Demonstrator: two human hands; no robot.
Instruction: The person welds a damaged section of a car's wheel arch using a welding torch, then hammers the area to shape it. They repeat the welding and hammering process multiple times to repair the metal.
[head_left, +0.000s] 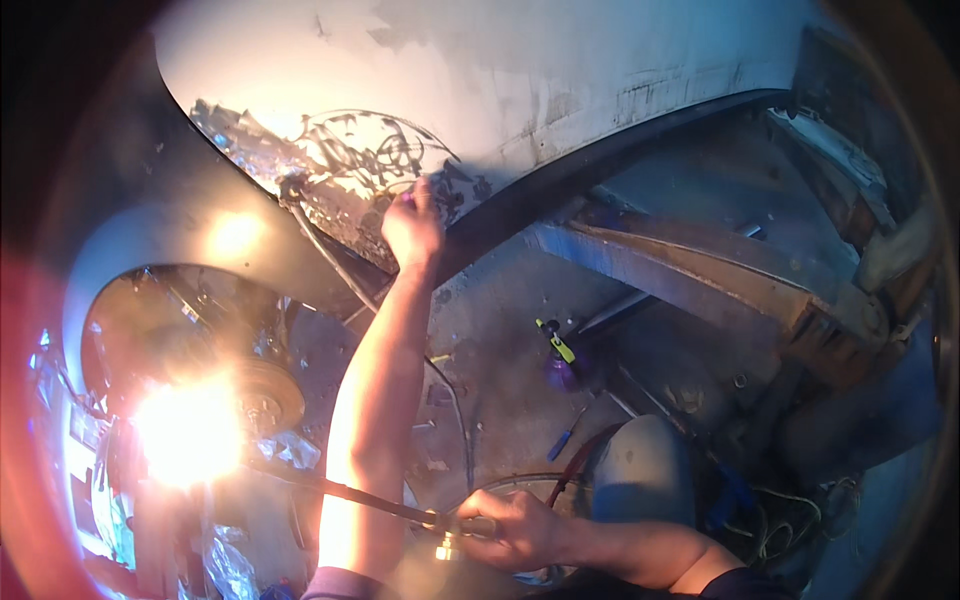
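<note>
We grip a long dark metal torch point(380, 500) with a brass fitting, its handle end low in the middle of the view and its tip reaching left into a blinding orange-white flame glare point(190, 432). Our right hand point(515, 528) wraps the handle, fingers curled tight around it. Our left hand point(412, 228) stretches up to the scorched, flaking patch point(340, 170) on the pale grey car body panel point(520, 80), fingers bunched together against the metal; it may pinch something small, but we cannot tell in this light. Beside the glare sits a round metal brake disc point(268, 395) inside the dark wheel arch. A thin hose point(455, 420) runs down the concrete floor point(510, 330). Well right of the torch lie a purple bottle with a yellow-green nozzle point(558, 362) and a small blue-handled screwdriver point(566, 436).
</note>
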